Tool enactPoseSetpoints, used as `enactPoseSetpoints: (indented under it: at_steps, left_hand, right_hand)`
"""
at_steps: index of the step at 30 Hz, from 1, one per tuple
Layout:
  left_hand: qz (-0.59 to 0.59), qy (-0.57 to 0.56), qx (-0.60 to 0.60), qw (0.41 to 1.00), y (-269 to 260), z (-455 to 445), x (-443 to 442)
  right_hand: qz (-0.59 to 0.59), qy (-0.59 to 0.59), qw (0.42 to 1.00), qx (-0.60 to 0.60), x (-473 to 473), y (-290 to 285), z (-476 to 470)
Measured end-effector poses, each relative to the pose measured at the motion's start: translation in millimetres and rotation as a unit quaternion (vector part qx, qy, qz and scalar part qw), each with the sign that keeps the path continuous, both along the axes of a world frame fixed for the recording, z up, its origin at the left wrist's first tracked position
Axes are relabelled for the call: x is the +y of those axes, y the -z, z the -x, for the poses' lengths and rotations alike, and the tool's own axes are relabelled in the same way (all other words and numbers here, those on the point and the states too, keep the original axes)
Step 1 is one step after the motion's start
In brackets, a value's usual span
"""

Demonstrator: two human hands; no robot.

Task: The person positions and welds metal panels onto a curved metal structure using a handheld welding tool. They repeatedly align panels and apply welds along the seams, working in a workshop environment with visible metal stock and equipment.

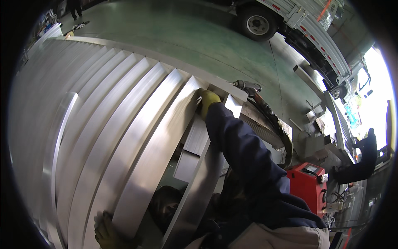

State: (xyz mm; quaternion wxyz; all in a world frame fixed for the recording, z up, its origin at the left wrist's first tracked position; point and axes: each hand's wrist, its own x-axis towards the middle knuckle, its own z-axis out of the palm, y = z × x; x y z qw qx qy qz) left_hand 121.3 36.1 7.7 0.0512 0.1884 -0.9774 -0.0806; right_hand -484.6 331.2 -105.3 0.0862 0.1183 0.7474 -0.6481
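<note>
My right hand [209, 101], in a yellow work glove, grips the upper end of a broad brushed-metal slat [164, 137], close to where it meets the long metal side rail [217, 79]. Near the bottom edge my gloved left hand [108, 232] touches the slats at their lower end. Shadow and the frame edge hide part of it, so its grip is unclear. Many parallel tilted slats [124, 124] run off to the left. One loose metal strip [60, 149] lies across them. Nearer my body, another metal bar [199, 193] runs beside a gap.
A pistol-shaped tool [248, 87] with a thick wrapped cable [270, 118] rests by the rail's corner. A red machine [307, 186] stands at the right. Beyond the rail are a green floor [186, 37] and a parked truck [258, 25]. A person's legs [74, 9] show far left.
</note>
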Motion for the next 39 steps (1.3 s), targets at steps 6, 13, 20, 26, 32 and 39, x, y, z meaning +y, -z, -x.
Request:
enactPoseSetpoints:
  at_steps: [6,13,20,26,32,39]
  left_hand:
    - [0.037,-0.049,-0.029,0.998,-24.1,-23.4,-0.1]
    - [0.019,-0.037,-0.024,0.999,-24.1,-17.5,3.0]
    - [0.007,-0.040,-0.029,0.999,-27.1,-14.2,5.9]
    - [0.009,-0.039,-0.025,0.999,-24.7,-13.8,5.9]
    - [0.013,-0.037,-0.032,0.999,-19.2,-7.0,8.5]
    - [0.020,-0.111,-0.041,0.993,-8.9,-16.4,9.1]
  right_hand:
    - [-0.379,-0.216,0.899,-0.026,-87.0,-36.2,-49.3]
    - [-0.596,-0.299,0.733,0.133,-70.7,-58.6,-61.3]
    - [-0.599,-0.305,0.717,0.187,-65.6,-55.1,-55.4]
    - [-0.589,-0.310,0.694,0.274,-56.1,-52.0,-61.5]
    - [0.015,0.017,0.987,0.160,-12.7,-71.3,-67.3]
    - [0.023,0.045,0.970,0.238,144.2,-174.2,-72.8]
